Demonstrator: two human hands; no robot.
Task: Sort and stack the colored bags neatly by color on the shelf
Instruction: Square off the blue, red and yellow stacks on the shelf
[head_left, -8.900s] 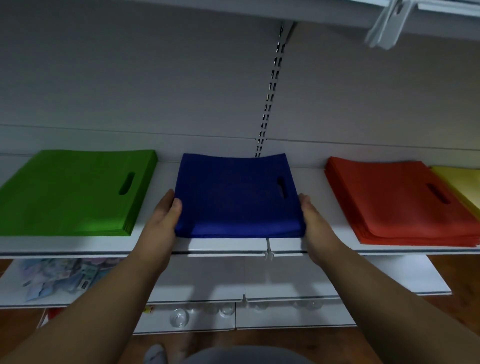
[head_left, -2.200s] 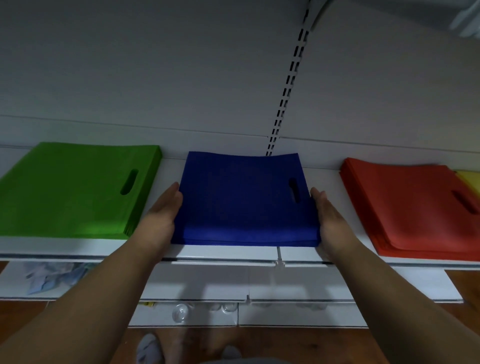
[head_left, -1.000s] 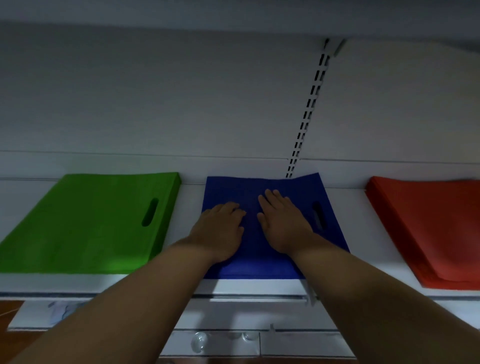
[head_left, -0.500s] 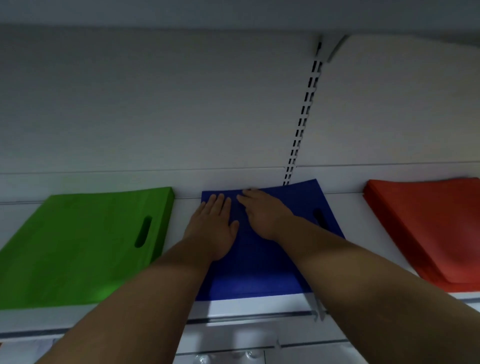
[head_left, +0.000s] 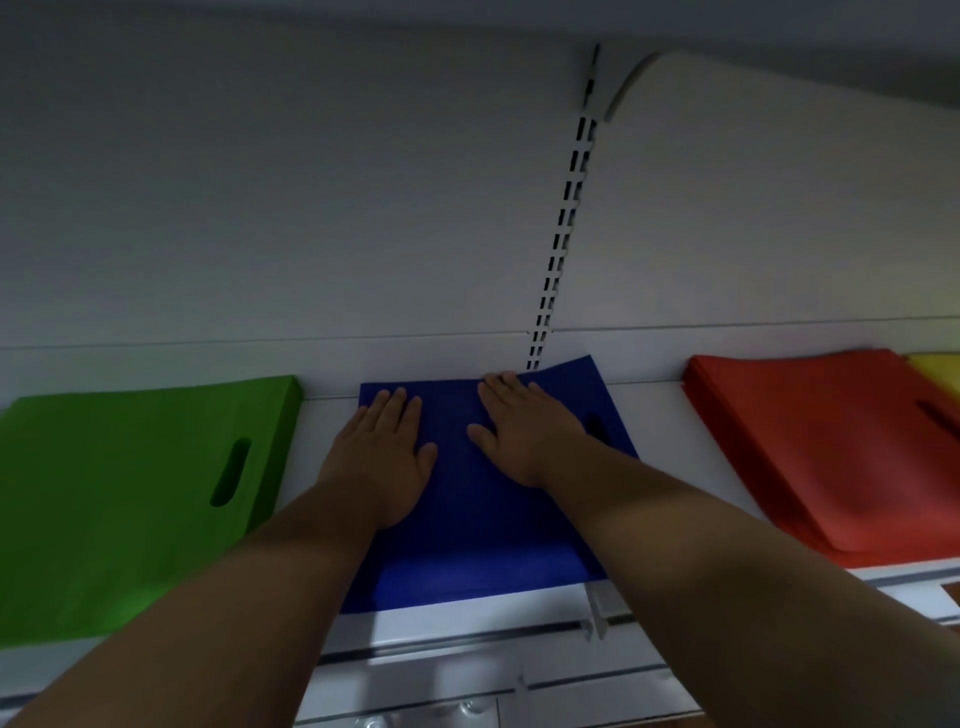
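A stack of blue bags (head_left: 467, 540) lies in the middle of the white shelf (head_left: 467, 621), its far edge against the back wall. My left hand (head_left: 384, 457) lies flat on the stack's left half, fingers straight. My right hand (head_left: 524, 428) presses flat on the right half, fingertips at the far edge, just left of the handle slot. A green stack (head_left: 119, 499) lies to the left, a red stack (head_left: 831, 447) to the right, and a yellow stack (head_left: 940, 371) shows at the far right edge.
A slotted upright rail (head_left: 563, 228) runs up the white back wall behind the blue stack. An upper shelf overhangs at the top. A lower shelf (head_left: 467, 691) shows below the front edge. Bare shelf strips separate the stacks.
My hands moved from the stack's sides onto its top a second ago. Since then they have slid toward the back wall and spread slightly apart.
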